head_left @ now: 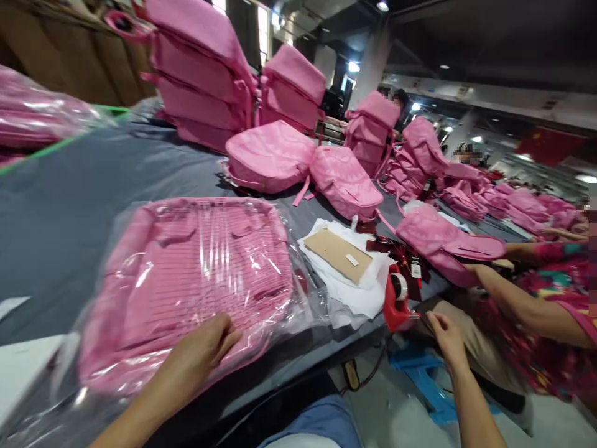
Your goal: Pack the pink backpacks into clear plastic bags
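A pink backpack [186, 267] lies flat inside a clear plastic bag on the grey-covered table [107, 168]. My left hand [205, 345] rests on the bag's near side with its fingers bent together, pressed on the plastic. On the right, my right hand [445, 333] is at the cutter end of a red tape dispenser [396, 305], thumb and finger pinched; what is between them is too small to make out. The dispenser holds a white roll and stands at the table's edge, beside white paper sheets [342, 298] with a brown cardboard piece [338, 252] on top.
Pink backpacks [270, 155] lie and stand stacked along the table's far side. Another person's arms [513, 292] reach to a pink bag [443, 239] at the right. A blue stool [429, 379] stands below. More plastic-wrapped pink bags [41, 112] lie at the far left.
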`<state>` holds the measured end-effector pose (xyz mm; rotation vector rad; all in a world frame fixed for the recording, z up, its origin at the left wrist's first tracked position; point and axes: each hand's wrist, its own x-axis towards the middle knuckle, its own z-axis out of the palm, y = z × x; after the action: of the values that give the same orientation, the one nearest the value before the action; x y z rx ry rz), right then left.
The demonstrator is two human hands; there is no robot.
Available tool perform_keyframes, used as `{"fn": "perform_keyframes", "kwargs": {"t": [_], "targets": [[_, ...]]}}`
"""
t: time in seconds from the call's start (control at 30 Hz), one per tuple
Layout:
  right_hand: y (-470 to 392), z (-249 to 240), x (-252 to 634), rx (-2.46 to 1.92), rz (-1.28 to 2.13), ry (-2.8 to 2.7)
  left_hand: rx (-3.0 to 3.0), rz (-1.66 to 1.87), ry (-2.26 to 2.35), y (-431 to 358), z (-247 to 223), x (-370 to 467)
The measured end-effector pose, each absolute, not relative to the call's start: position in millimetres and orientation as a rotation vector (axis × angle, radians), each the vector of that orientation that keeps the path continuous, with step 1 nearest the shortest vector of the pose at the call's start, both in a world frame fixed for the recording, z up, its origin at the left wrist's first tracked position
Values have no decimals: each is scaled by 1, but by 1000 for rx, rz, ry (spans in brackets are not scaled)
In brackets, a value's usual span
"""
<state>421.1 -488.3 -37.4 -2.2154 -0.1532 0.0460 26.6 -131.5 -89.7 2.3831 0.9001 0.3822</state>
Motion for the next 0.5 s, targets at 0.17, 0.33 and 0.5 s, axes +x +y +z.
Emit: {"fn": "perform_keyframes", "kwargs": {"t": [0.17,0.33,0.5], "targets": [[-474,-53,419,-2143,261,-135,2373,271,886,-130,-84,24],[-453,-52,423,-2099,264,-176,2363,270,909,-127,-95,22],[-443,-45,420,-2095,179,-261,2360,284,933,-126,-103,26]]}}
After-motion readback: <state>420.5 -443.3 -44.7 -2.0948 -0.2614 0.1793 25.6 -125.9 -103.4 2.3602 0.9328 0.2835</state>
